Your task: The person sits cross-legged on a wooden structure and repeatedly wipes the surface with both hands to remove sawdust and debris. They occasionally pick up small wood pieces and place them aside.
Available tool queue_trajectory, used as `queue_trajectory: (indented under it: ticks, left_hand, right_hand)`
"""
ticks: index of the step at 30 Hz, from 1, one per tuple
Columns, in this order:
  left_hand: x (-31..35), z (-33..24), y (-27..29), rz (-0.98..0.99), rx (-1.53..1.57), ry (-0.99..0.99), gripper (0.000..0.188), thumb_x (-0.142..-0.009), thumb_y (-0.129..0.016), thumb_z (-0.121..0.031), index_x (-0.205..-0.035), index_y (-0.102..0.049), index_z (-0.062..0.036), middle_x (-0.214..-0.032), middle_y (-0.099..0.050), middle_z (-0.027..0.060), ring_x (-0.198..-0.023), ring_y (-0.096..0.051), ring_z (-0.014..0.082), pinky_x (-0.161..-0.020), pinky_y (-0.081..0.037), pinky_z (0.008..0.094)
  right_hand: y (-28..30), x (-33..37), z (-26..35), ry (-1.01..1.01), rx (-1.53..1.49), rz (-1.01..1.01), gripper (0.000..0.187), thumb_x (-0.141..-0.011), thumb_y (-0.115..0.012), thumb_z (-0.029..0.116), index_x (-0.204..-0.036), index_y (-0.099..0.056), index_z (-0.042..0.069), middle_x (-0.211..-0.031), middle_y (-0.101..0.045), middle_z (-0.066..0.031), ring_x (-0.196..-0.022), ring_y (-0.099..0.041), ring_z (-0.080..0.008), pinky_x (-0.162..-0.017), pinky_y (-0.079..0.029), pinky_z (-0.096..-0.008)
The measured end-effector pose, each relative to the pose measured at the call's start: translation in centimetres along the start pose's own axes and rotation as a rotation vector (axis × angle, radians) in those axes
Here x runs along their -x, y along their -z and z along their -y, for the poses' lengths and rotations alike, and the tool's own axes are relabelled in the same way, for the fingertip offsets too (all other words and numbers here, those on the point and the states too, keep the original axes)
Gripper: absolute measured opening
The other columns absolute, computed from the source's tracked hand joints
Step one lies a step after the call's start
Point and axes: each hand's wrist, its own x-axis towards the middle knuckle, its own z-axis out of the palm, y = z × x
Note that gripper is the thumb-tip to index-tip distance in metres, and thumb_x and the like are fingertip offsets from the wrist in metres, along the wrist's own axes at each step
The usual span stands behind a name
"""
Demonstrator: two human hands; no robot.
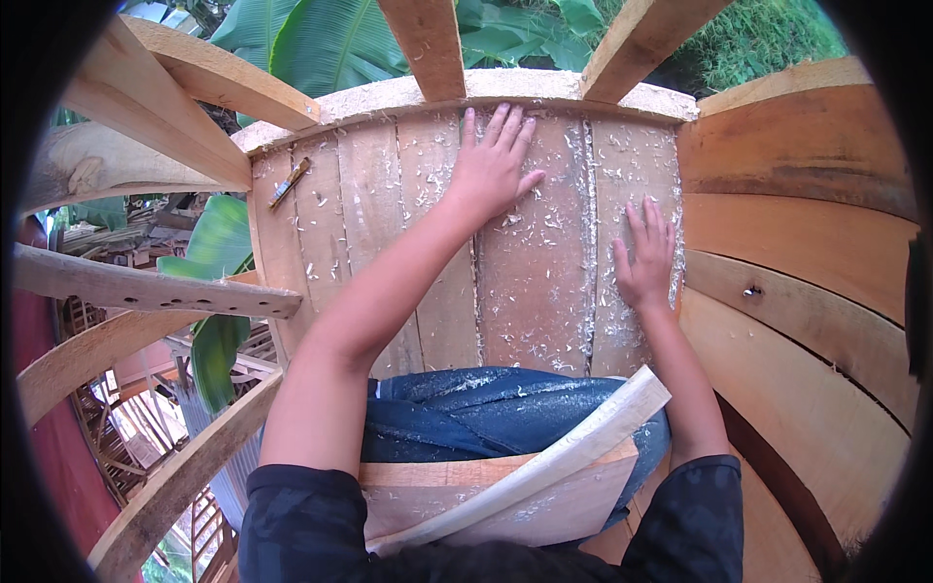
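Observation:
My left hand [493, 167] lies flat on the wooden planks [369, 223] near the far edge, fingers spread and pointing away from me. To its right and closer, my right hand [648, 257] rests palm down on the rightmost plank, its fingers also stretched out. Neither holds anything. Pale wood shavings [544, 221] are scattered around both hands and along the gaps between planks. Across my lap in blue jeans [466, 413] sits a thick board [573, 496], with a long pale wooden strip [544, 466] slanting over it.
A small brush-like tool [290, 183] lies at the planks' far left. A pale beam [379, 100] borders the far edge, with upright timbers [425, 44] rising there. Plank walling [797, 223] curves along the right. Beams [155, 282] jut in at the left, with a drop beyond.

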Motion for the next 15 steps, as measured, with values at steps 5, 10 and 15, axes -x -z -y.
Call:
queue_trajectory:
  ticks: [5,10,15]
  left_hand:
    - [5.3,0.5,0.4,0.054,0.207,-0.396,0.073,-0.097,-0.033,-0.063,-0.153,-0.029,-0.0165,-0.158,-0.029,0.0090,-0.147,-0.023,0.0281,-0.119,-0.009,0.0560]
    - [5.6,4.9,0.3,0.027,-0.043,-0.016,0.071,-0.096,-0.036,-0.063,-0.152,-0.030,-0.0207,-0.157,-0.030,0.0065,-0.147,-0.024,0.0250,-0.120,-0.008,0.0555]
    - [7.3,5.9,2.9,-0.008,0.070,-0.250,0.068,-0.096,-0.044,-0.056,-0.151,-0.032,-0.0189,-0.157,-0.030,0.0089,-0.148,-0.021,0.0245,-0.120,-0.006,0.0563]
  right_hand:
    - [0.2,0.1,-0.1,-0.007,0.004,0.006,0.055,-0.091,-0.054,0.034,-0.142,-0.046,0.016,-0.153,-0.035,-0.0144,-0.143,-0.030,-0.0309,-0.119,-0.014,-0.0505]
    - [-0.2,-0.1,-0.1,-0.001,-0.002,0.009,0.055,-0.091,-0.053,0.033,-0.142,-0.046,0.015,-0.153,-0.035,-0.0139,-0.144,-0.029,-0.0309,-0.119,-0.014,-0.0497]
    - [-0.2,0.0,-0.1,-0.006,-0.002,0.012,0.055,-0.090,-0.053,0.033,-0.142,-0.047,0.015,-0.153,-0.035,-0.0136,-0.144,-0.029,-0.0310,-0.119,-0.014,-0.0497]
